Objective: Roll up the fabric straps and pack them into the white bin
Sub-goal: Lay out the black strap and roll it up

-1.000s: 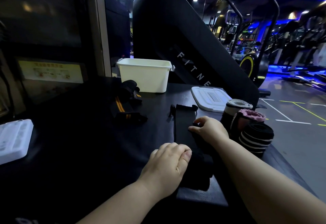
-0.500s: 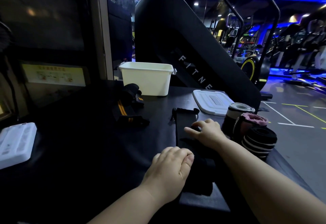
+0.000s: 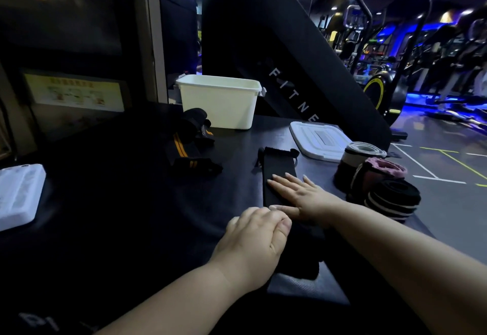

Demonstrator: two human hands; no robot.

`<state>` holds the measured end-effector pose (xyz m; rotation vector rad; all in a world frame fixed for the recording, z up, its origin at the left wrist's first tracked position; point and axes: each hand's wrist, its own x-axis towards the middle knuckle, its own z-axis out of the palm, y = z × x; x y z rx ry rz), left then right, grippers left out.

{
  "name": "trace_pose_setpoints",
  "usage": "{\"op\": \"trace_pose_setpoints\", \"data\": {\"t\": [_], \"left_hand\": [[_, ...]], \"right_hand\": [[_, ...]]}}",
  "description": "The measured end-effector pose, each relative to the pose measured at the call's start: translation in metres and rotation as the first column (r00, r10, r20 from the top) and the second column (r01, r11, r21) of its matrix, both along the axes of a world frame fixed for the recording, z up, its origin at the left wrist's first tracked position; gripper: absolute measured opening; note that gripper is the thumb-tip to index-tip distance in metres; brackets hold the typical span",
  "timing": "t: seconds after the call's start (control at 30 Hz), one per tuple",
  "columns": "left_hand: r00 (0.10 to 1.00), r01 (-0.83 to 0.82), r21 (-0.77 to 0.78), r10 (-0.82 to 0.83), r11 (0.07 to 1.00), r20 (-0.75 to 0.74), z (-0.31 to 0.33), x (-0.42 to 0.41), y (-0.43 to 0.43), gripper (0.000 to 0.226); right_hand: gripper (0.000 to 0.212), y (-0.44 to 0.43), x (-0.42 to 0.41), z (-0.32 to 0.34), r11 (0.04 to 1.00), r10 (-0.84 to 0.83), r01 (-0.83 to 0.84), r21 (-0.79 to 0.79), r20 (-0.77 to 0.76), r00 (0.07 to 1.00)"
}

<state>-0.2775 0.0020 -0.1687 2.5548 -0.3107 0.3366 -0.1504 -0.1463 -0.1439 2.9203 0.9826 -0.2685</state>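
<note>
Three rolled straps [image 3: 376,176] stand to the right of the white bin [image 3: 218,102], not packed yet. Orange-striped straps [image 3: 184,150] lie loose just in front of it. Nearer than the bin, the black strap [image 3: 276,166] lies flat under the right hand [image 3: 297,195], whose fingers are straight. The left hand [image 3: 253,245] curls round the strap's near end.

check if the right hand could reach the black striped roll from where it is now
Probably yes. The right hand lies flat on the black strap, and the black striped roll stands just to its right, with nothing between them.
</note>
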Motion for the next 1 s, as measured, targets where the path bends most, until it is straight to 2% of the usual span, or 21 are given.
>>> {"op": "trace_pose_setpoints", "data": {"t": [0.07,0.2,0.53,0.77,1.0], "left_hand": [[1.000,0.002,-0.003,-0.002,1.000,-0.001,-0.001,-0.001,0.000,0.070],[1.000,0.009,-0.002,-0.009,1.000,0.006,0.000,0.000,-0.002,0.075],[1.000,0.018,0.000,-0.018,1.000,0.019,-0.004,0.001,0.000,0.071],[1.000,0.017,-0.003,-0.017,1.000,0.001,-0.004,0.003,0.000,0.071],[0.999,0.017,-0.011,-0.017,1.000,-0.042,-0.004,0.002,-0.001,0.072]], "right_hand": [[0.079,0.003,0.004,0.000,0.999,-0.038,0.038,0.005,-0.001,0.999],[0.080,0.007,0.023,0.000,0.996,-0.089,0.089,0.023,0.001,0.996],[0.084,0.022,0.059,0.000,0.988,-0.147,0.146,0.043,0.032,0.989],[0.073,0.028,0.073,0.001,0.986,-0.159,0.154,0.071,0.075,0.984],[0.061,0.025,0.077,-0.006,0.974,-0.176,0.175,0.140,-0.006,0.984]]}}
